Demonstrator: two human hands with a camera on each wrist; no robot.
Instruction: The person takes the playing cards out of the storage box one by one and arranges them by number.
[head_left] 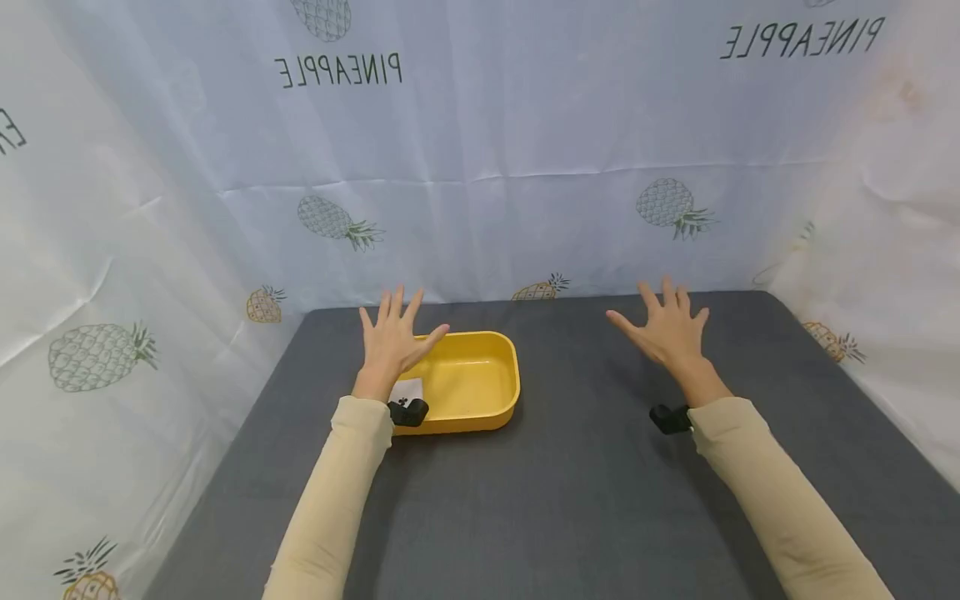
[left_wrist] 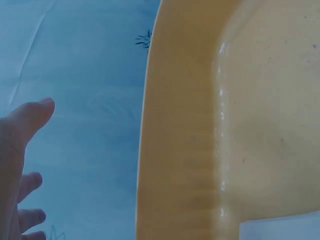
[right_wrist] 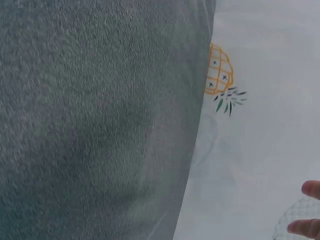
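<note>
A yellow tray (head_left: 471, 375) with rounded corners lies on the dark grey table, left of the middle in the head view. Inside it at the left is a white card (head_left: 407, 390) with a black club mark, partly hidden by the left wrist. My left hand (head_left: 390, 337) is over the tray's left end, fingers spread and holding nothing. In the left wrist view the tray's wall (left_wrist: 180, 125) and a white corner of the card (left_wrist: 282, 227) show beside the thumb. Off to the right, my right hand (head_left: 667, 329) hovers above the table with its fingers spread, nothing in it.
The grey table (head_left: 570, 500) reaches back to a white curtain (head_left: 480, 233) printed with pineapples, which also hangs along both sides. A black camera sits on each wrist, the left one (head_left: 408, 412) overlapping the tray's near left corner in the head view.
</note>
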